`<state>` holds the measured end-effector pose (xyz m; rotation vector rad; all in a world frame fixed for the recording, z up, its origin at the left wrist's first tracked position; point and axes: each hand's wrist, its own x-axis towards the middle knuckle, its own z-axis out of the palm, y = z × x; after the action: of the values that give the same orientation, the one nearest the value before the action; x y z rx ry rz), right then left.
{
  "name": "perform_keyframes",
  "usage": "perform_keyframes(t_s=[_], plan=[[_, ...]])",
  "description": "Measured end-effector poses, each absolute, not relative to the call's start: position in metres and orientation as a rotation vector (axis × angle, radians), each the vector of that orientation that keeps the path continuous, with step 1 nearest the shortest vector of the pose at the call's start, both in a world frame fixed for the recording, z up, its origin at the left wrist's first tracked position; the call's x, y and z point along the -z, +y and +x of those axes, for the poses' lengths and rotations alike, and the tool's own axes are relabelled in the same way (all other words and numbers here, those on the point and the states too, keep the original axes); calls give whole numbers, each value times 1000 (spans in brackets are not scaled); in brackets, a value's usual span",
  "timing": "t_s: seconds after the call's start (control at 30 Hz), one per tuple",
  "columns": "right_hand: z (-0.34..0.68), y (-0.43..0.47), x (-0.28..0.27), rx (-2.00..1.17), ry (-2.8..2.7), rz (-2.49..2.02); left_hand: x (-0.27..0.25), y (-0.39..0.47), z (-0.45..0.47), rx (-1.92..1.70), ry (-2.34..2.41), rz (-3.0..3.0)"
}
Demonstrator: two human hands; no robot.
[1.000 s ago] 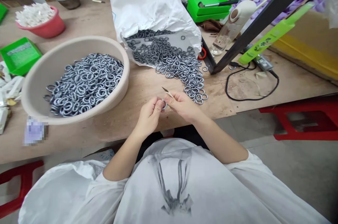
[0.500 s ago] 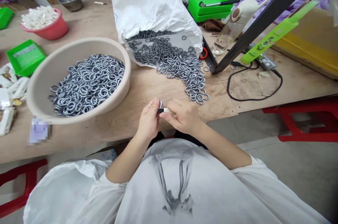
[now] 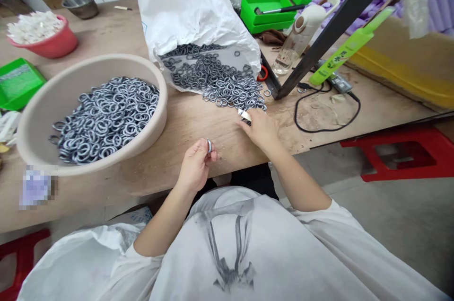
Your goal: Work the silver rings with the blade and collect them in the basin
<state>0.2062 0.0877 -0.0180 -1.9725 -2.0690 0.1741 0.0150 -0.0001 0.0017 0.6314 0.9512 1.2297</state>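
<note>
Near frame centre, my left grip (image 3: 195,168) pinches a ring (image 3: 209,146); to its upper right, my right grip (image 3: 264,126), clasping a pale tool (image 3: 245,115), is at the ring pile (image 3: 230,92). This looks like a reach for another, calling for a pinch clear of the tool. Earlier both grips met; now they are apart.

From where I stand, ring (image 3: 209,146) half covered by fingers of left hand (image 3: 195,163), small white tool (image 3: 245,115) mostly lost in right hand (image 3: 261,128), its tip unclear, sack (image 3: 198,7) cut off at top, green tray (image 3: 30,89) clipped left, purple pile (image 3: 436,7) running off right, patch (image 3: 35,190) near basin (image 3: 161,111) pixelated.
</note>
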Motion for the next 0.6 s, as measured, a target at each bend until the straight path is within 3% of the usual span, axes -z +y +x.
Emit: perform_keyframes(t_s=[0.27,0.47,0.6], plan=[[204,91,26,-329,-2047,-1875,13,15,6,-1185,996,514],[179,66,18,-1347,-1662,-1124,16,17,15,-1108,956,553],[160,49,13,-1622,-1394,-982,20,12,25,-1242,1001,727]])
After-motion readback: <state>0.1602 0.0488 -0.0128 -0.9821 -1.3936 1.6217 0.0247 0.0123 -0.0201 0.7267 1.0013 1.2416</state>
